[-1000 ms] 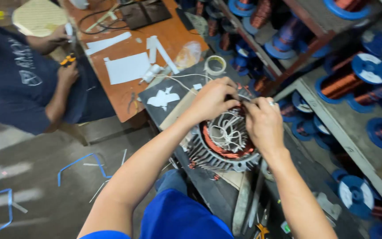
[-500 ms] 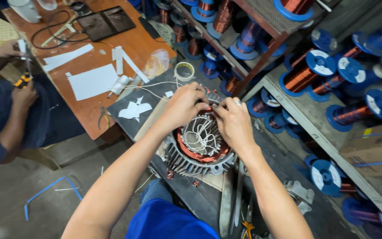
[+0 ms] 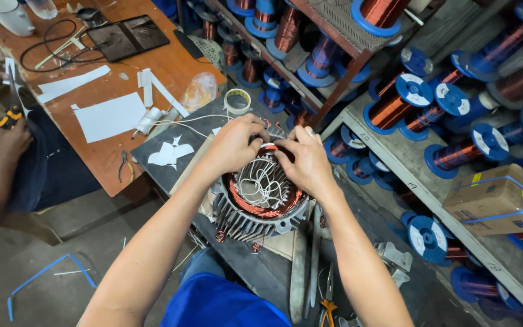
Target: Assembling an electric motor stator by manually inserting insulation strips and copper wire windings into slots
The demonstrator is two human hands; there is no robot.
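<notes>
A finned grey motor stator (image 3: 260,206) with copper windings and white cords inside stands on a dark bench. My left hand (image 3: 232,144) and my right hand (image 3: 305,160) both rest on its far rim, fingers pinching the white cord and winding there. The fingertips nearly meet over the top of the coil. What lies under the fingers is hidden.
Shelves of copper wire spools (image 3: 416,103) fill the right. A cardboard box (image 3: 499,198) sits on a shelf. A brown table (image 3: 116,72) carries white paper, cables, a tablet and a tape roll (image 3: 237,100). Another person (image 3: 1,151) sits at left. Pliers (image 3: 328,306) lie near me.
The view has shifted and moved closer; the stator and my hands appear lower and more central. My hands stay on the stator's far rim, working the cord.
</notes>
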